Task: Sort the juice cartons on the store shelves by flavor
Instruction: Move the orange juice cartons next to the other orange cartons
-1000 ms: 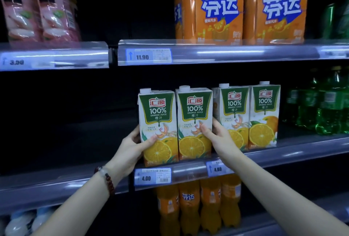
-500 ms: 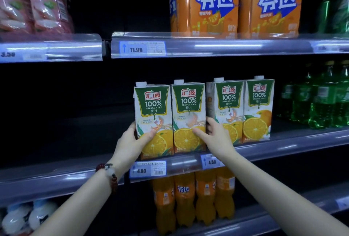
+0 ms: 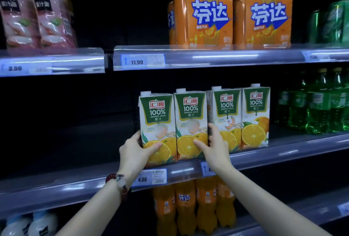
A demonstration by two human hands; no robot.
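Two hands hug two orange juice cartons

Two orange juice cartons stand tall, side by side, on the middle shelf (image 3: 283,152). The left hand (image 3: 136,148) curls round the left carton (image 3: 157,122). The right hand (image 3: 215,147) curls round the right carton (image 3: 190,120), fingers tucked in the gap beside the next orange juice carton (image 3: 225,114). Both sit just in front of the hands. I think they will slide as a pair

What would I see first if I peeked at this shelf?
Four orange juice cartons stand in a row on the middle shelf. The left hand and right hand hold the two left ones from either side. Above sit big orange soda packs, with green bottles to the right.
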